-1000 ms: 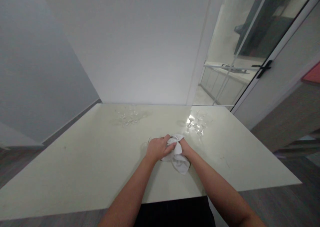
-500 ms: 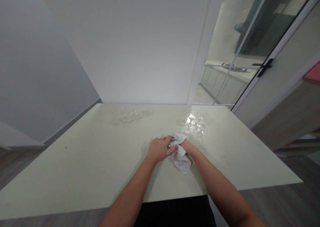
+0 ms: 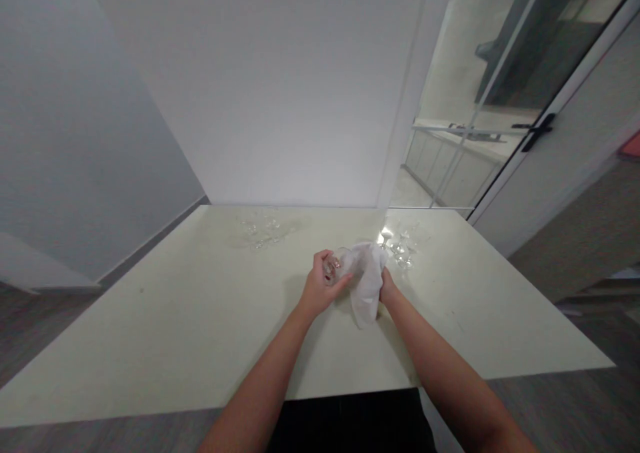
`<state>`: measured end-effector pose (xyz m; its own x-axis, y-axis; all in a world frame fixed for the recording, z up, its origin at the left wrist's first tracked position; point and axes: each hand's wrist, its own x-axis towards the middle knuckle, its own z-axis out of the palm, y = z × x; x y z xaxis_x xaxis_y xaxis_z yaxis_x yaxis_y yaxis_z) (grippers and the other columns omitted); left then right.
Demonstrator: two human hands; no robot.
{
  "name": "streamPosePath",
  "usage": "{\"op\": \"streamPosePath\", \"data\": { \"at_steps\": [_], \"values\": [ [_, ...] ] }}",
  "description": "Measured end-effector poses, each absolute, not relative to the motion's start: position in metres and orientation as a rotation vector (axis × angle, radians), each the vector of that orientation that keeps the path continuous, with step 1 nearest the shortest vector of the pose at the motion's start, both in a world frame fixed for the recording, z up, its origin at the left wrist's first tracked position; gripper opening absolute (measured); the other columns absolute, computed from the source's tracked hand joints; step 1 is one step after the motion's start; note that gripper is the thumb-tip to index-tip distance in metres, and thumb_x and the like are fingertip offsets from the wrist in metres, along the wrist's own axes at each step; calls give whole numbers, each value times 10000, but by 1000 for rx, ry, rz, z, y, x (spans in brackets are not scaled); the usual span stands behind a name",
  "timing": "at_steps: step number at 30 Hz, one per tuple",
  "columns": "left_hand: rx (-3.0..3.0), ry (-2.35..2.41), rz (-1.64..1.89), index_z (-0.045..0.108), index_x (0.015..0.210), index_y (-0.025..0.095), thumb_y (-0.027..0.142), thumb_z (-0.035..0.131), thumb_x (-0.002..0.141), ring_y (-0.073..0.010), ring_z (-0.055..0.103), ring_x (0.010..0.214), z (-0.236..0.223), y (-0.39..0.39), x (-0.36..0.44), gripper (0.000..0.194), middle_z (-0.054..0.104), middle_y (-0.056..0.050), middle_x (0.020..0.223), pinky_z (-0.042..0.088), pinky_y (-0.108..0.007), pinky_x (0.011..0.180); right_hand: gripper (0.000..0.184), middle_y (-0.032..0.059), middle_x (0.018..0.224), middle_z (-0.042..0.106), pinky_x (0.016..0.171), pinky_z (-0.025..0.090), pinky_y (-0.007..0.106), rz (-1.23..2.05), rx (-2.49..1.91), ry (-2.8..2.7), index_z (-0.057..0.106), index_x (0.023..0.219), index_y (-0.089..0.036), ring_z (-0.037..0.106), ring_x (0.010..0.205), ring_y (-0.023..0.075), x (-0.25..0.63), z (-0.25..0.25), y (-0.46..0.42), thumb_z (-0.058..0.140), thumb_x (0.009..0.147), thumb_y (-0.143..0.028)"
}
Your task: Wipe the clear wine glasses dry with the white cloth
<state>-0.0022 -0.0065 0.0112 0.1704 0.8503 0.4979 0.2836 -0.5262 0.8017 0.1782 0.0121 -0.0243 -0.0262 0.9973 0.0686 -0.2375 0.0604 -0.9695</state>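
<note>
A pale desk (image 3: 150, 346) carried two far clusters of glasses (image 3: 260, 230) (image 3: 403, 248). Above its middle, the left hand (image 3: 320, 286) gripped a clear glass (image 3: 336, 265); the right hand (image 3: 385, 285) clutched a white cloth (image 3: 367, 276) against it.

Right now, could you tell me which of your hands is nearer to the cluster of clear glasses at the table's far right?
Right. The right hand, under the white cloth, sits just before that cluster of clear glasses; the left hand, holding a glass, is farther left.
</note>
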Motion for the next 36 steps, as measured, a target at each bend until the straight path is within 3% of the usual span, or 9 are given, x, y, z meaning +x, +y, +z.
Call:
{"op": "streamPosePath", "data": {
  "at_steps": [4,7,12,16,20,27,33,36],
  "values": [
    [2041,918,1427,530,1126,205,498,728,726,-249,533,1089,15,-1,-3,534,566,-103,1148,411,-391,954,508,60,1124,692,1000,463,389,1289,-880,-1096,637,1139,-231,580,1159,261,164,-21,7,669,707,-496],
    [2004,947,1490,576,1110,209,568,680,739,-279,479,1190,14,2,-5,527,541,-116,1216,375,-424,1005,414,63,1087,706,977,481,402,1418,-847,-1143,667,1099,-238,619,1092,270,150,-18,-2,650,737,-439],
    [1672,1061,1462,632,984,194,551,553,833,-242,562,1061,8,8,-5,395,597,-99,1086,428,-398,931,409,64,1068,712,984,469,446,1407,-1004,-1278,663,1091,-192,637,1034,271,141,-17,-9,652,687,-258],
    [1339,1075,1478,557,1054,188,484,690,736,-176,603,865,6,15,-5,455,615,-63,977,478,-321,788,389,71,1121,691,1043,411,436,1040,-1071,-1475,664,1073,-183,591,1122,250,147,-20,-2,539,705,-163],
    [1259,1092,1503,530,981,180,442,779,643,-142,594,789,8,17,-9,495,620,-40,921,486,-287,746,327,103,1111,691,1055,376,469,724,-1215,-1681,694,997,-183,584,1124,280,155,-21,0,530,718,-137],
    [1205,1080,1461,581,936,159,444,719,711,-144,611,780,17,12,-14,388,627,-27,845,483,-267,706,423,70,1068,705,1000,435,422,866,-1055,-1656,686,978,-182,619,1032,235,155,-18,1,454,642,-72],
    [1201,998,1411,540,997,169,401,792,645,-133,615,774,15,12,-12,491,633,-33,934,485,-264,704,298,86,1032,704,1000,424,451,773,-1173,-1743,692,937,-187,610,1024,257,154,-19,-1,515,704,-129],
    [1222,942,1358,557,1070,165,399,761,689,-156,632,834,15,10,-14,492,653,-65,994,484,-283,744,313,75,1009,710,1006,423,445,918,-1100,-1703,693,922,-186,616,1009,256,152,-20,-4,525,668,-117]
  ]
}}
